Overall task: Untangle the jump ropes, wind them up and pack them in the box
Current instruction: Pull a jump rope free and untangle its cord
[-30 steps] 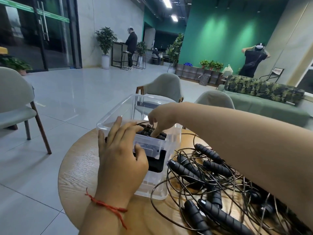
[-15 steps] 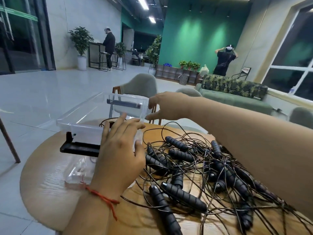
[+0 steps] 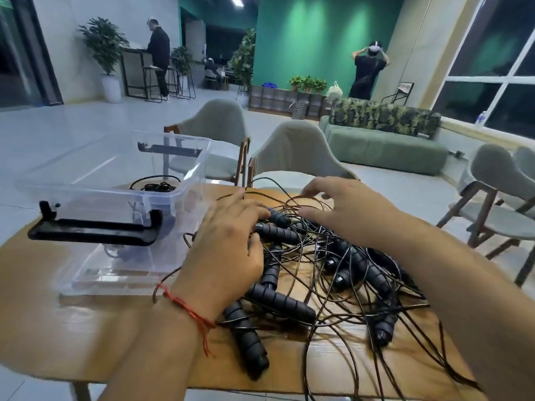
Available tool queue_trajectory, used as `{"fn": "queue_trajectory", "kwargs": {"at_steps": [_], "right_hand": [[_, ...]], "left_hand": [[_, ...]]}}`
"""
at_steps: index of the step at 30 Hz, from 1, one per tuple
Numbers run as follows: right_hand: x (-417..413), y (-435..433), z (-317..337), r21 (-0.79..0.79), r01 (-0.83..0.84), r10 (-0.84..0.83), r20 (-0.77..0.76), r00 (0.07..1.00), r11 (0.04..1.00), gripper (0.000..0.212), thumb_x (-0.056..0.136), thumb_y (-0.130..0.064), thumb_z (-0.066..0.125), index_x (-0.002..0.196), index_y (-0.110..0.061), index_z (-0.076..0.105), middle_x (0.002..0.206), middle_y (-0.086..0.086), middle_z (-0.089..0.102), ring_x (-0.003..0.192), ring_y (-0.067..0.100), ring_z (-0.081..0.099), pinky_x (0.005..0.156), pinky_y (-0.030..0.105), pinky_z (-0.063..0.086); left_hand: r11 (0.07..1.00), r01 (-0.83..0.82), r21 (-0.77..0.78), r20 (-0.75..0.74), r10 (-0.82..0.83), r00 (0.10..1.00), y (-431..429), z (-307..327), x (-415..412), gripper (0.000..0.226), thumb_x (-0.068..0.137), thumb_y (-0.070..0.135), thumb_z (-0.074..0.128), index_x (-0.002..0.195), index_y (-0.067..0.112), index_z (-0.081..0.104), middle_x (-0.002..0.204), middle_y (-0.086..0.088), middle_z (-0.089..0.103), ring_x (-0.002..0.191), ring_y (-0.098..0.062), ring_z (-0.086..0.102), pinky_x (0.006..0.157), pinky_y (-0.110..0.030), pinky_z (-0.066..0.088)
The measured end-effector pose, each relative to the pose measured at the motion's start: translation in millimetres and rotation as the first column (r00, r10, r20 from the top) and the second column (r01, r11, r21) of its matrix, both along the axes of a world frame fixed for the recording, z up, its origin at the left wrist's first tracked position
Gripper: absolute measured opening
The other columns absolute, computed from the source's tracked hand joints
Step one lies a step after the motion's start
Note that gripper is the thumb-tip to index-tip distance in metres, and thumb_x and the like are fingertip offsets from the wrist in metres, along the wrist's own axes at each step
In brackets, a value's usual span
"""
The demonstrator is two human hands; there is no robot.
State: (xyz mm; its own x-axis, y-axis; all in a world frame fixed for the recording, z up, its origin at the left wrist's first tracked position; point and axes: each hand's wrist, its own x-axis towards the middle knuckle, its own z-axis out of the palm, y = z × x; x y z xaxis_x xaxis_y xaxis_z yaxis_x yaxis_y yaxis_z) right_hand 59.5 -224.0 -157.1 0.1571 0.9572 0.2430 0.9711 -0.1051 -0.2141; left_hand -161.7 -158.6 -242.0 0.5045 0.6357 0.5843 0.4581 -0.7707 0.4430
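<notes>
Black jump ropes (image 3: 333, 273) lie tangled on the desk (image 3: 72, 337) beside the clear box (image 3: 86, 193), left hand (image 3: 228, 250) resting flat on handles, right hand (image 3: 347, 211) relaxed, empty, over cords, probably picking one to free.

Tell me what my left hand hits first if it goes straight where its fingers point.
Probably the black rope handle just ahead of the left hand; depth is unclear, so they may already touch.

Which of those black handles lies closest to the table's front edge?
The handle beside the red string on the wrist: its end nearly reaches the table edge, while all others lie farther back in the tangle.
</notes>
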Motion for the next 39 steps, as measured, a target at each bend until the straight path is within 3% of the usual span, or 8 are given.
{"fn": "queue_trajectory", "kwargs": {"at_steps": [5,11,16,23,28,32,35,39], "right_hand": [[33,-54,-69,0.090,0.218,-0.190,-0.246,0.951,0.972,0.020,0.104,-0.040,0.065,0.124,-0.044,0.066,0.120,-0.021,0.062,0.093,-0.004,0.054,0.075,0.020,0.044],[66,-67,-125,0.185,0.471,-0.426,-0.237,0.873,0.862,0.024,0.101,-0.029,0.063,0.123,-0.038,0.069,0.122,-0.012,0.067,0.114,0.018,0.058,0.094,0.042,0.054],[79,-64,-128,0.244,0.507,-0.464,-0.213,0.860,0.827,0.021,0.100,-0.043,0.058,0.114,-0.035,0.071,0.107,-0.013,0.062,0.104,0.017,0.056,0.089,0.041,0.053],[71,-51,-134,0.149,0.514,-0.511,-0.060,0.858,0.845,0.051,0.091,-0.078,0.053,0.115,-0.039,0.072,0.099,-0.012,0.059,0.102,0.019,0.058,0.087,0.041,0.049],[61,-46,-133,0.125,0.501,-0.504,-0.005,0.864,0.856,0.042,0.097,-0.070,0.053,0.117,-0.039,0.074,0.097,-0.014,0.048,0.098,0.012,0.049,0.091,0.039,0.044],[53,-40,-131,0.128,0.552,-0.553,-0.029,0.833,0.824,0.060,0.091,-0.085,0.044,0.112,-0.038,0.075,0.099,-0.013,0.058,0.104,0.015,0.056,0.092,0.042,0.043],[52,-36,-135,0.130,0.526,-0.528,-0.018,0.849,0.841,0.044,0.094,-0.071,0.055,0.115,-0.038,0.075,0.106,-0.013,0.063,0.107,0.016,0.056,0.094,0.043,0.042],[51,-35,-135,0.271,0.453,-0.383,-0.276,0.882,0.849,0.019,0.094,-0.047,0.064,0.105,-0.036,0.075,0.090,-0.015,0.061,0.093,0.010,0.056,0.087,0.038,0.046]], "left_hand": [[0.999,0.034,-0.035,-0.152,-0.039,0.988,0,-22,19,0.038,0.094,0.015,0.065,0.128,0.032,0.064,0.140,0.015,0.057,0.147,-0.009,0.036,0.126,-0.047,0.030],[0.998,0.059,-0.030,-0.257,-0.065,0.964,-11,-40,45,0.033,0.099,0.028,0.061,0.131,0.036,0.063,0.137,0.022,0.054,0.141,0.000,0.035,0.127,-0.034,0.027],[0.995,0.079,-0.055,-0.267,-0.091,0.959,-27,-47,70,0.031,0.102,0.038,0.054,0.133,0.040,0.058,0.132,0.026,0.051,0.131,0.005,0.036,0.119,-0.024,0.032],[0.987,0.103,-0.126,-0.297,-0.137,0.945,-51,-52,108,0.048,0.100,0.067,0.038,0.138,0.044,0.054,0.129,0.028,0.050,0.124,0.008,0.038,0.112,-0.022,0.036],[0.985,0.123,-0.122,-0.340,-0.158,0.927,-59,-60,114,0.046,0.103,0.062,0.042,0.146,0.047,0.044,0.138,0.030,0.044,0.131,0.009,0.032,0.114,-0.017,0.027],[0.967,0.124,-0.222,-0.266,-0.182,0.947,-61,-62,108,0.042,0.104,0.055,0.050,0.145,0.049,0.045,0.123,0.037,0.044,0.121,0.015,0.037,0.112,-0.016,0.035],[0.921,0.164,-0.353,-0.174,-0.237,0.956,-63,-63,106,0.032,0.105,0.044,0.054,0.136,0.051,0.050,0.124,0.034,0.057,0.120,0.016,0.049,0.104,-0.011,0.043],[0.886,0.182,-0.427,0.007,-0.198,0.980,-58,-54,98,0.026,0.106,0.026,0.055,0.125,0.043,0.061,0.113,0.027,0.071,0.114,0.015,0.060,0.094,-0.005,0.045]]}}
